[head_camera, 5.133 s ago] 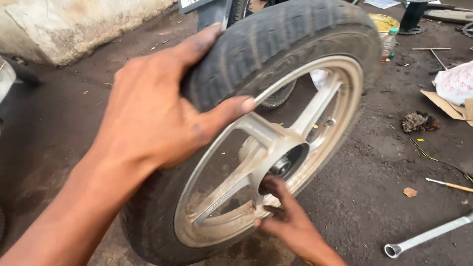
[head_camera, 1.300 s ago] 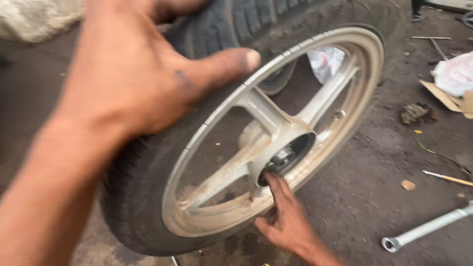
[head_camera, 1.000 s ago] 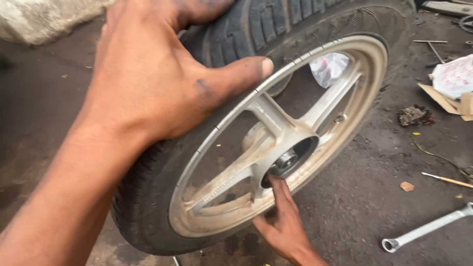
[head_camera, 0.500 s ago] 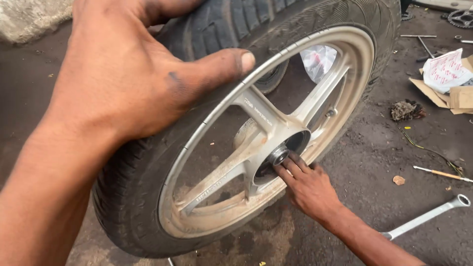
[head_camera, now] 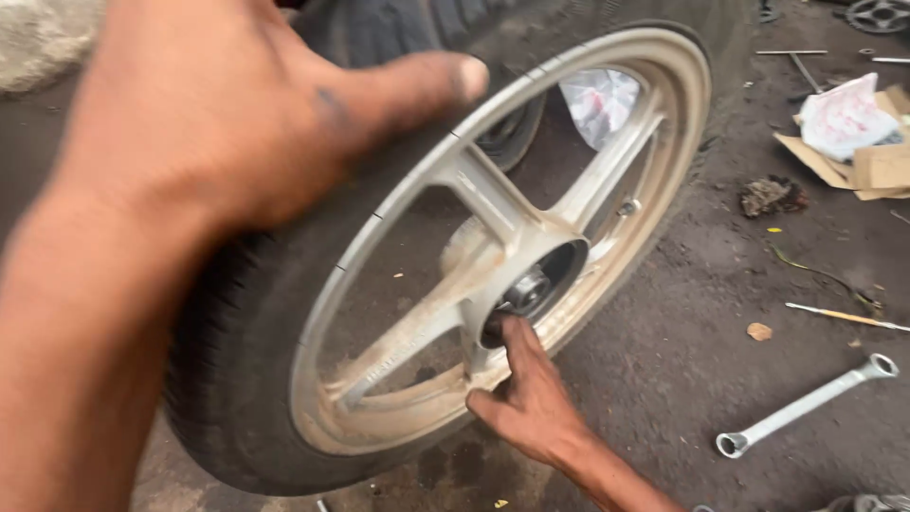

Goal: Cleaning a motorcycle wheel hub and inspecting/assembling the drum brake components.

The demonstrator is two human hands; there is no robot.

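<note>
The left hand [head_camera: 237, 123] is filling the left of the view, spread wide over the top of the tyre [head_camera: 227, 379], palm pressing on the tread and thumb stretching out towards the rim [head_camera: 607, 66]; it is bracing the wheel rather than closing round it. The wheel is standing tilted on the dirty ground [head_camera: 682, 313], leaning back under that hand. It is looking heavy and stiff: thick black rubber round a cast metal rim with broad spokes [head_camera: 483, 190]. The rubber is giving a rough, sure hold, while the dusty, grimy metal would likely be more slippery. The top of the tyre and the spokes are seeming the best places to take hold, since the weight is hanging from there and nothing about it is looking fragile.

Further right, the right hand [head_camera: 531, 408] is reaching up from below, fingers half open, fingertips touching the dark hub [head_camera: 526, 289] at the centre; it is holding nothing that shows. Behind the spokes a white plastic bag [head_camera: 597, 100] is showing through. To the right, a long spanner [head_camera: 806, 405] is lying well apart on the ground, with a thin stick [head_camera: 844, 316] above it and torn cardboard [head_camera: 858, 161] near the far edge
</note>
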